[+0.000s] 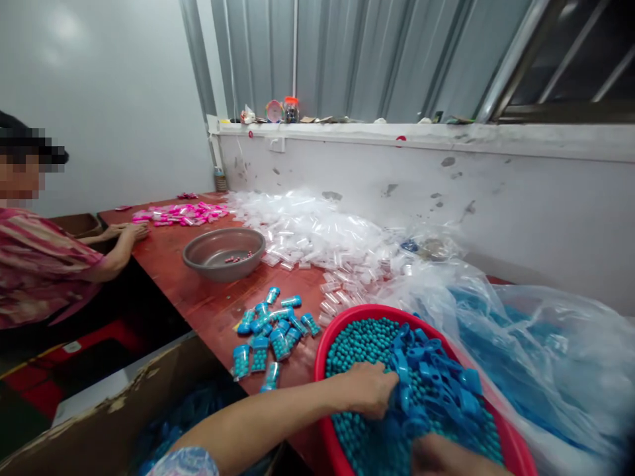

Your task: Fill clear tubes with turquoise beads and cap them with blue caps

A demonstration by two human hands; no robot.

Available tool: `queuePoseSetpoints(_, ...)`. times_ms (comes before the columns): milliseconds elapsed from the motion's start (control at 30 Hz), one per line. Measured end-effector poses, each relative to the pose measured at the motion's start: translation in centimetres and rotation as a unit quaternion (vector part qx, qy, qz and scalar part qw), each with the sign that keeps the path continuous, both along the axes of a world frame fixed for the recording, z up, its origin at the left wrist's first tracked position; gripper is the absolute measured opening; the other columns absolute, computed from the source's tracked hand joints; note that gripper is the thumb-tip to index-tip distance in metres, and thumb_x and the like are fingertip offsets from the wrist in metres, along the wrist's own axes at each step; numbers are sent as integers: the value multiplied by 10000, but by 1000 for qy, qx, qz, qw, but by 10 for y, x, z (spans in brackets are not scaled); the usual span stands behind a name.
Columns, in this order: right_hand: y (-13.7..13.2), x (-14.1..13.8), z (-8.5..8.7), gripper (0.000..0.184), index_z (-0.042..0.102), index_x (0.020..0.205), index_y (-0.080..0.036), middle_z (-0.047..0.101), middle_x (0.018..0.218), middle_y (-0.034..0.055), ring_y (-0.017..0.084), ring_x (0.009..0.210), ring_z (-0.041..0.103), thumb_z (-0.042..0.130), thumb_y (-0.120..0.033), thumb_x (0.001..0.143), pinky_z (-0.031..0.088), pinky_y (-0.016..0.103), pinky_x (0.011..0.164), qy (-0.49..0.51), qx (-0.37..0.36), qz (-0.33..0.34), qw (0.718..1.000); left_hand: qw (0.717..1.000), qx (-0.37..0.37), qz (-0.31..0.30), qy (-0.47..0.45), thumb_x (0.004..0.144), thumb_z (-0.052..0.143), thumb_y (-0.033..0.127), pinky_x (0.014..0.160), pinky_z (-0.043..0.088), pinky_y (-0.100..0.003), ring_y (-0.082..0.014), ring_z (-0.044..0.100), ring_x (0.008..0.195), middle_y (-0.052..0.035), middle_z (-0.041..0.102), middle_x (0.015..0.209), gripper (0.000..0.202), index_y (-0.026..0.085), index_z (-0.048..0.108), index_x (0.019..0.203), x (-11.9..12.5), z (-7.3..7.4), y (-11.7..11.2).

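A red basin (331,337) at the table's near edge holds small teal balls (358,344) and a heap of blue plastic caps (431,380). My left hand (370,389) reaches into it with fingers curled among the caps and balls; what it grips is hidden. Only the back of my right hand (439,456) shows at the bottom edge of the basin, its fingers buried. Left of the basin lie several filled clear tubes with blue caps (270,330) on the red-brown table (208,307).
A metal bowl (224,253) sits mid-table. Empty clear tubes (317,235) are heaped along the wall, pink-capped tubes (181,213) at the far end. A clear bag of blue parts (536,357) lies right. Another person's hand (126,231) rests on the table's left. A cardboard box (124,410) stands below.
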State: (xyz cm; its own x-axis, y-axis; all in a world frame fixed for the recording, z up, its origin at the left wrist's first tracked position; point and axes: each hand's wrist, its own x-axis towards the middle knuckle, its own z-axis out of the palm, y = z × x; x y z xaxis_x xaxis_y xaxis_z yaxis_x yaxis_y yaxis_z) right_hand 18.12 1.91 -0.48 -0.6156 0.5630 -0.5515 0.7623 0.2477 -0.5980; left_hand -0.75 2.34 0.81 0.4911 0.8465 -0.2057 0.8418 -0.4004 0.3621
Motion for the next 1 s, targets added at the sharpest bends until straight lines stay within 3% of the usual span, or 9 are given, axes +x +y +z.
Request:
queuePoseSetpoints(100, 1, -15, -7, 56, 520, 627, -206, 486, 509, -34, 132, 497, 481, 514, -160, 596, 335, 220, 454, -3, 32, -64, 997, 997, 3, 69, -42, 649, 550, 272, 660, 452, -329, -253, 575, 838, -81, 574, 953, 352, 226, 522, 997, -4, 3, 2)
queuePoseSetpoints(200, 11, -40, -14, 140, 428, 598, -187, 446, 555, -44, 120, 550, 465, 509, -75, 572, 341, 214, 492, 85, 107, -142, 980, 988, 38, 125, -76, 725, 472, 239, 774, 420, -363, -260, 540, 934, -108, 549, 1027, 342, 204, 503, 1064, -12, 1, 5)
queuePoseSetpoints(333, 23, -59, -21, 125, 386, 725, -196, 444, 631, -51, 103, 539, 489, 441, -94, 680, 379, 200, 474, 139, 103, -210, 962, 969, 62, 188, -145, 791, 354, 188, 860, 363, -334, -225, 502, 1008, -106, 546, 1077, 352, 180, 480, 1120, -27, 5, 9)
queuePoseSetpoints(433, 24, -54, -19, 105, 357, 799, -209, 462, 690, -52, 99, 516, 524, 419, -154, 736, 402, 185, 403, 182, 70, -235, 952, 955, 40, 220, -196, 786, 330, 181, 770, 398, -291, -186, 555, 857, -78, 604, 931, 377, 147, 468, 1135, -34, 8, 7)
queuePoseSetpoints(533, 19, -44, -13, 102, 335, 821, -216, 474, 735, -47, 108, 582, 561, 410, -188, 757, 435, 178, 402, 223, 49, -252, 940, 948, -23, 213, -237, 719, 401, 183, 625, 416, -252, -156, 557, 670, -35, 617, 770, 397, 120, 509, 1095, -30, 6, 2)
queuePoseSetpoints(700, 8, -35, -4, 240, 384, 970, -217, 490, 750, -41, 117, 584, 559, 457, -214, 742, 447, 186, 398, 315, -12, -288, 904, 937, -114, 171, -282, 667, 431, 181, 504, 386, -204, -113, 524, 565, -6, 610, 754, 383, 126, 560, 1024, -10, 1, -9)
queuePoseSetpoints(900, 6, -35, 0, 218, 485, 961, -194, 532, 802, -9, 106, 653, 546, 422, -127, 764, 426, 172, 489, 233, 81, -253, 935, 904, -118, 236, -337, 680, 406, 162, 477, 354, -194, -110, 496, 552, 25, 514, 627, 348, 121, 538, 1000, -8, 3, -10)
queuePoseSetpoints(1000, 4, -37, -6, 145, 540, 793, -173, 523, 615, -42, 85, 501, 502, 473, -80, 706, 398, 172, 454, 180, 24, -215, 959, 902, -115, 253, -330, 700, 391, 180, 452, 335, -193, -115, 499, 545, 29, 478, 609, 316, 118, 523, 981, -13, 1, -9)
